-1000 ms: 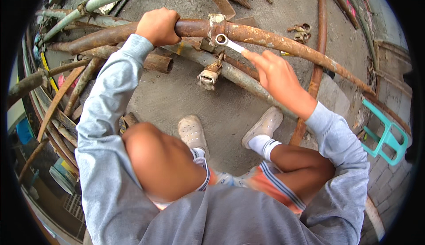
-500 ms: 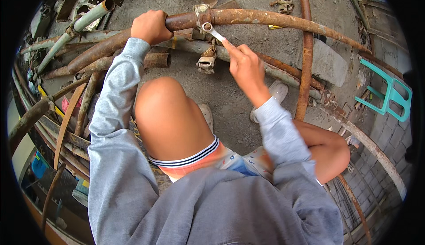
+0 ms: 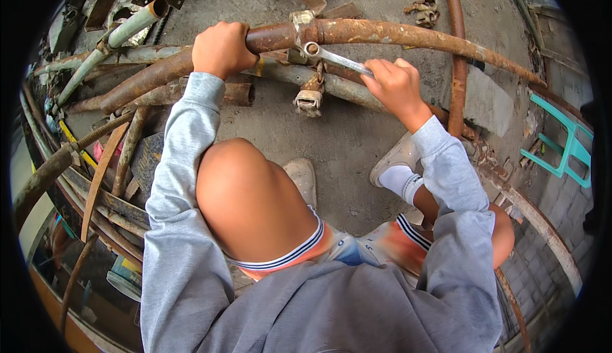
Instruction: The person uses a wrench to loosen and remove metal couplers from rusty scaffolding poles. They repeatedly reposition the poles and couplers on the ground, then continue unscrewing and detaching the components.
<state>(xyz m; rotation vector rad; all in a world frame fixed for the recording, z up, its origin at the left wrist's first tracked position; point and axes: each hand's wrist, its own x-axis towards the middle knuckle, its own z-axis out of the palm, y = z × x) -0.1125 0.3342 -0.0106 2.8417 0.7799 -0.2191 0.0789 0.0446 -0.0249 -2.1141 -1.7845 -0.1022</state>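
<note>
My left hand (image 3: 221, 49) is wrapped round a rusty pipe (image 3: 384, 32) that runs across in front of me. In my right hand (image 3: 396, 88) is the end of a silvery wrench (image 3: 341, 61), gripped with the fingers closed. The ring head of the wrench sits over a bolt on the pipe clamp (image 3: 302, 24), just right of my left hand. Below that clamp hangs a second, dirty clamp (image 3: 308, 100), beside a grey pipe (image 3: 347, 89) lying under the rusty one.
A turquoise plastic stool (image 3: 565, 139) lies tipped at the right. An upright rusty pipe (image 3: 458, 66) crosses beneath the long one. At the left are piled pipes (image 3: 131, 28) and a wooden strip (image 3: 102, 177). Loose clamps (image 3: 422, 13) lie on the ground beyond.
My right hand has swung right and slightly down with the wrench, turning it flatter about the bolt. My left hand keeps its hold on the pipe. The whole view has shifted a little.
</note>
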